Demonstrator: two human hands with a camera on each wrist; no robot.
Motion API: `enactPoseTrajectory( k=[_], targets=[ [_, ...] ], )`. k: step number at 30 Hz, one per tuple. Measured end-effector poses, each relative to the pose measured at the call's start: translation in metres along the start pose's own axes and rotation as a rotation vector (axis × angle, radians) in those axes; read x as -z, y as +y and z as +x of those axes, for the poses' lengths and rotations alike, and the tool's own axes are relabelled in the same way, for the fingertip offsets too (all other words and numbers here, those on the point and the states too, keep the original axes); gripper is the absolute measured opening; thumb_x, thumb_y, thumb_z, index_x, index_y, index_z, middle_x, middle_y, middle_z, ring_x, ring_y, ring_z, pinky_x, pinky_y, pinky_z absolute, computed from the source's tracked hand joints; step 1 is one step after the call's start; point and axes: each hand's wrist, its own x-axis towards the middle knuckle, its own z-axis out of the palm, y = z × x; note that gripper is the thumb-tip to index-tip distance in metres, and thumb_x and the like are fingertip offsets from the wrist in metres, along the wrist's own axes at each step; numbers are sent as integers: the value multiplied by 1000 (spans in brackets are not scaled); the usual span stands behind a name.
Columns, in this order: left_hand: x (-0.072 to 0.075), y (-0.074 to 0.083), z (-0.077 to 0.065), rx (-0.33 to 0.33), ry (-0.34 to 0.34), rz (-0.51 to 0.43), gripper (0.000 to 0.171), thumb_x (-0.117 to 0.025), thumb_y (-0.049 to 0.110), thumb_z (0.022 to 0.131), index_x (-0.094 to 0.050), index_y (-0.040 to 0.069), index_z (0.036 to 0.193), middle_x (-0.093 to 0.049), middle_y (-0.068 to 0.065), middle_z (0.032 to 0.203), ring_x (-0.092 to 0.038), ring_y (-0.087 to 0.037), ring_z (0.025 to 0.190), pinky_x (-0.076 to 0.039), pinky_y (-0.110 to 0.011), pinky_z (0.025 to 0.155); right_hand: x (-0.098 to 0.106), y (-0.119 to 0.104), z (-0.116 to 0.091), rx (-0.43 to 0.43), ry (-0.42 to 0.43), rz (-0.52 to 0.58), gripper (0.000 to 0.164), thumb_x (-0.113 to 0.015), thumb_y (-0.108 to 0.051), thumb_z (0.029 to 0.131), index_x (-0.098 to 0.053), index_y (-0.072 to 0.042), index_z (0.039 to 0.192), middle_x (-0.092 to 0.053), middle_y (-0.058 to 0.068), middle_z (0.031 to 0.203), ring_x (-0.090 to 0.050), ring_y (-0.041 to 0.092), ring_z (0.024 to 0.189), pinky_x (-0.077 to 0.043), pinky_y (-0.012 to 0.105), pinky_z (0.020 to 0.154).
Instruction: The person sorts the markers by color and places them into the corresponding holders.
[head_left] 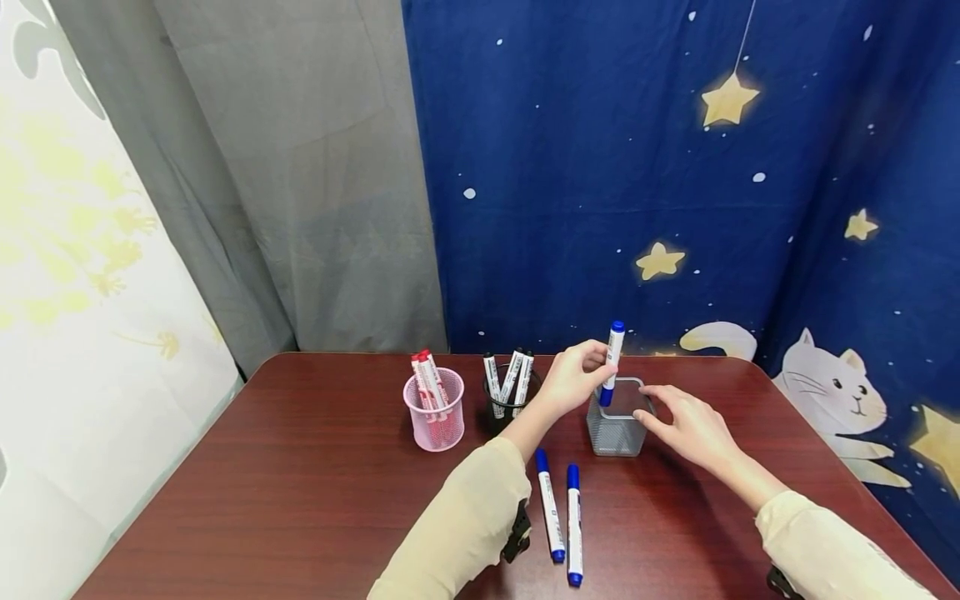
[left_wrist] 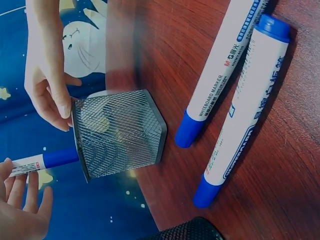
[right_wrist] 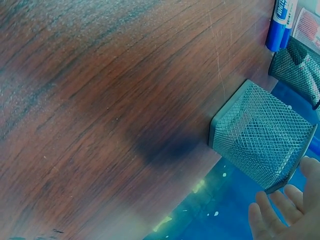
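My left hand (head_left: 572,380) pinches a blue whiteboard marker (head_left: 615,346) near its middle, almost upright. The marker's lower blue end is at the mouth of a grey square mesh pen holder (head_left: 617,437). Spread, relaxed fingers of my right hand (head_left: 693,427) touch the holder's rim on its right side; in the right wrist view this hand (right_wrist: 292,212) is partly cut off by the frame edge. Two more blue whiteboard markers, a left one (head_left: 551,508) and a right one (head_left: 574,525), lie on the table in front of the holder.
Left of the grey holder stands a black mesh cup (head_left: 497,421) with several black-capped markers. Farther left, a pink mesh cup (head_left: 437,433) holds red-capped markers. Everything stands on a dark red wooden table (head_left: 322,483), with curtains (head_left: 555,167) behind its far edge.
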Motion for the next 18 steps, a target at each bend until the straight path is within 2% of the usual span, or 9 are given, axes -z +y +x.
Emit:
enactPoseTrajectory(
  k=[7, 14, 18],
  targets=[
    [-3, 3, 1, 2, -4, 19, 23, -61, 18, 84, -59, 6, 104, -63, -3, 94, -58, -6, 85, -44, -17, 68, -1, 1, 0, -4, 4, -1, 40, -63, -36, 80, -60, -7, 109, -60, 8, 100, -57, 22, 82, -45, 44, 64],
    [-6, -5, 0, 4, -14, 80, 24, -61, 18, 84, -61, 6, 104, -64, -3, 95, -59, -8, 87, -43, -18, 73, -2, 1, -1, -10, 0, -4, 40, -63, -36, 80, -59, -8, 109, -60, 9, 101, -56, 22, 83, -45, 44, 64],
    [-4, -9, -2, -24, 1, 97, 26, -62, 18, 83, -60, 8, 107, -64, -1, 99, -57, -6, 92, -41, -20, 78, -2, 1, 0, -9, 2, -14, 40, -63, -37, 80, -60, -8, 109, -59, 9, 103, -57, 23, 86, -44, 45, 66]
  ],
)
